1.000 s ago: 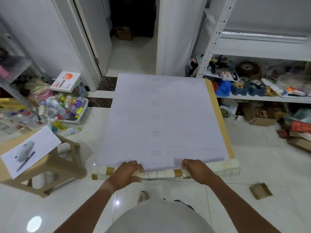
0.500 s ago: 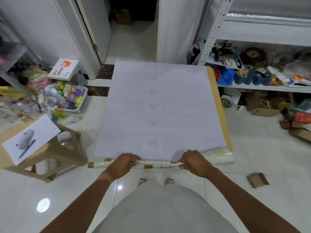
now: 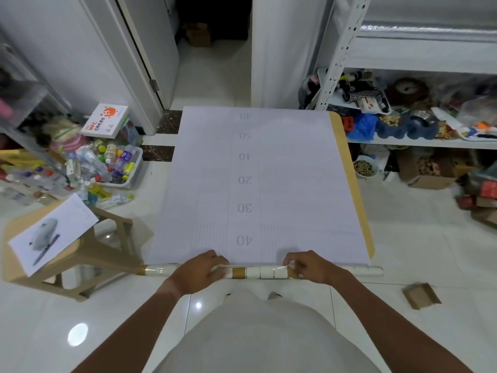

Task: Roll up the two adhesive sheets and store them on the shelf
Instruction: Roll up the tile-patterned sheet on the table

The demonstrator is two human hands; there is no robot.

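Observation:
A large adhesive sheet (image 3: 269, 184) lies flat on the white floor, its pale backing with printed numbers facing up. A tan strip of a second sheet (image 3: 349, 179) shows along its right edge. The near end is wound into a thin roll (image 3: 258, 272) with white and gold tiles. My left hand (image 3: 199, 273) grips the roll left of centre. My right hand (image 3: 309, 267) grips it right of centre, fingers curled over the top. The white metal shelf (image 3: 414, 142) stands at the right.
A tan plastic stool (image 3: 80, 254) with a printed paper stands at the left, near the roll's left end. A bin of bottles (image 3: 113, 165) sits behind it. A small cardboard piece (image 3: 419, 294) lies on the floor at the right. Boxes crowd under the shelf.
The roll has grown tighter and thinner and moved forward along the sheet. Both hands stayed on it, turning it away from me.

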